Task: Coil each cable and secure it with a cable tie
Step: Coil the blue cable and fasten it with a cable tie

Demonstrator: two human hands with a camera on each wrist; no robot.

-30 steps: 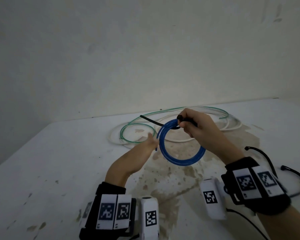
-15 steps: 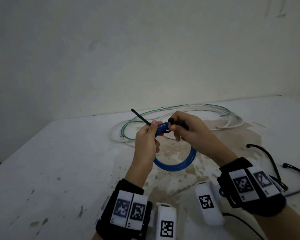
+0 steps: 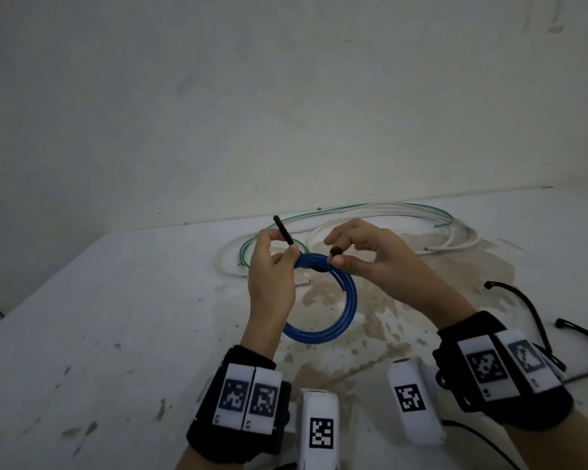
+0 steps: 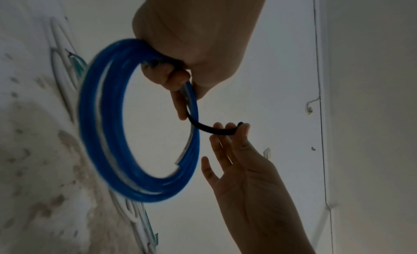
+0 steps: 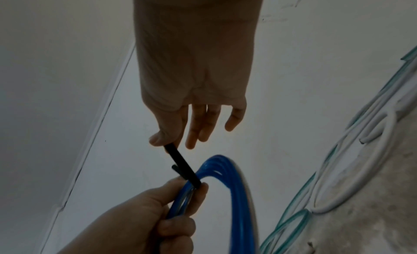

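Observation:
A blue cable coil (image 3: 319,330) hangs above the table, and my left hand (image 3: 286,256) grips its top. A black cable tie (image 3: 283,230) crosses the coil there, one end sticking up past my left fingers. My right hand (image 3: 336,256) pinches the tie's other end between thumb and forefinger, its other fingers spread. In the left wrist view the black cable tie (image 4: 210,129) runs from the blue cable coil (image 4: 101,133) to my right hand's fingers. The right wrist view shows the black cable tie (image 5: 180,163) over the blue cable coil (image 5: 237,195).
Loose white cable (image 3: 387,212) and green cable (image 3: 252,245) lie tangled at the back of the stained white table (image 3: 116,334). Two more black ties (image 3: 530,317) lie at the right. A wall stands close behind the table, whose left edge falls away.
My left hand has come up from below and taken the top of the coil with the tie. My right hand has let go of the coil and now pinches only the tie's end.

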